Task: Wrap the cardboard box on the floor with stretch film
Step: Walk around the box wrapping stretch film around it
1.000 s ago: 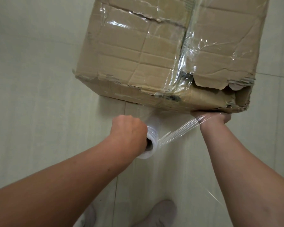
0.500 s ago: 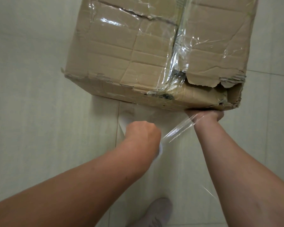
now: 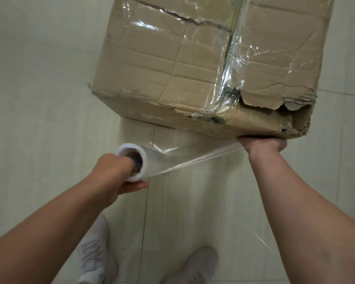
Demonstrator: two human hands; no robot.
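The cardboard box (image 3: 193, 64) is brown corrugated board, creased, dented and torn, and it sits on the floor (image 3: 39, 99) in the upper right of the view with one corner turned toward the person. Clear, glossy, wrinkled stretch film (image 3: 195, 161) already covers its top and bunches into a shiny rope along the seam between the flaps. The near right corner is ripped open to a ragged gap; what is inside is too dark to make out. The left hand (image 3: 115, 175) holds the roll (image 3: 145, 160), a white cylinder with a dark hollow core: its fingers (image 3: 129, 160) are pushed into the core and the thumb lies under the roll's end. From the roll a taut, gathered band of film runs up and right to the right hand (image 3: 262, 143), which is pressed against the box's lower near edge at the torn corner. Its fingers are hidden under the box, so I cannot tell how they lie. The floor is pale, smooth, faintly glossy tile with thin grout lines. Two pale shoes (image 3: 96, 253) stand at the bottom edge of the view.
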